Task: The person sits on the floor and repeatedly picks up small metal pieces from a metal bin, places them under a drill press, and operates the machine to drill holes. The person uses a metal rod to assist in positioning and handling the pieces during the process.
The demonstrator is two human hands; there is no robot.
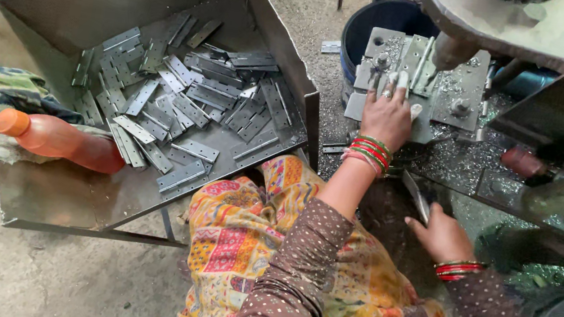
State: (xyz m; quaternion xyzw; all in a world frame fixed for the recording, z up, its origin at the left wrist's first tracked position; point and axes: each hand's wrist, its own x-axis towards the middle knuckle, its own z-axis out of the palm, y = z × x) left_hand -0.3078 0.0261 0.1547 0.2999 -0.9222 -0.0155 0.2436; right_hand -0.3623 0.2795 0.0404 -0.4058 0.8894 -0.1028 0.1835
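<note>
I see a grey metal hinge plate [417, 61] lying flat on the press fixture [462, 88], at twelve o'clock from the tray of loose hinges [180, 105].

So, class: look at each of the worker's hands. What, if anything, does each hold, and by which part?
The left hand presses its fingertips on a hinge plate in the press fixture, near its lower end. The right hand rests on a lever, palm down.
</note>
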